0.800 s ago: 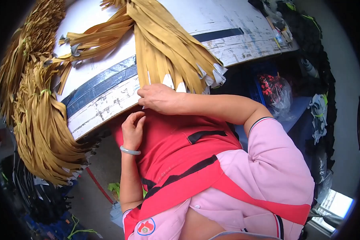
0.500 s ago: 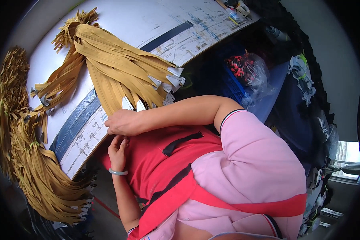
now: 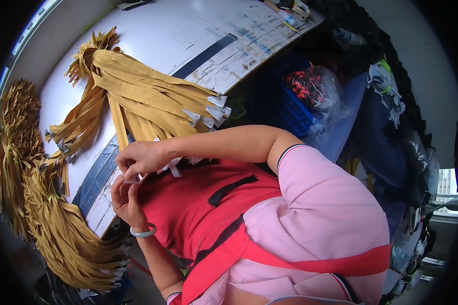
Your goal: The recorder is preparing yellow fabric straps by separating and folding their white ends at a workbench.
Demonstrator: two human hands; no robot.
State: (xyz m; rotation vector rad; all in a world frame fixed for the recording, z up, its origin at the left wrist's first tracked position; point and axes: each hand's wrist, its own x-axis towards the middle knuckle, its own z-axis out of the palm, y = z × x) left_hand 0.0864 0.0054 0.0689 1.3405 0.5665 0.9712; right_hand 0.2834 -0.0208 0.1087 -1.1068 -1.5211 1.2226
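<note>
A fanned bundle of mustard-yellow strips [image 3: 152, 99] with pale grey-white ends lies on a worn white table [image 3: 178, 30]. At the table's near edge, my right hand [image 3: 142, 156] pinches the pale end [image 3: 132, 179] of one yellow strip [image 3: 118, 122] drawn from that bundle. Just below it, my left hand [image 3: 126, 199], with a pale bracelet [image 3: 143, 233] on the wrist, has its fingers closed on the same end. More pale ends [image 3: 175, 165] hang under my right wrist, against my red and pink clothing.
Other yellow strip bundles lie at the table's left end [image 3: 15, 132] and hang over its near left edge [image 3: 71, 244]. A dark band [image 3: 203, 53] crosses the tabletop. A blue crate [image 3: 290, 109] and a clear bag of red items [image 3: 315, 86] sit under the table at the right.
My right hand has drawn a strip's end off the table edge toward my body. My left hand has risen to meet it and closed on the same end.
</note>
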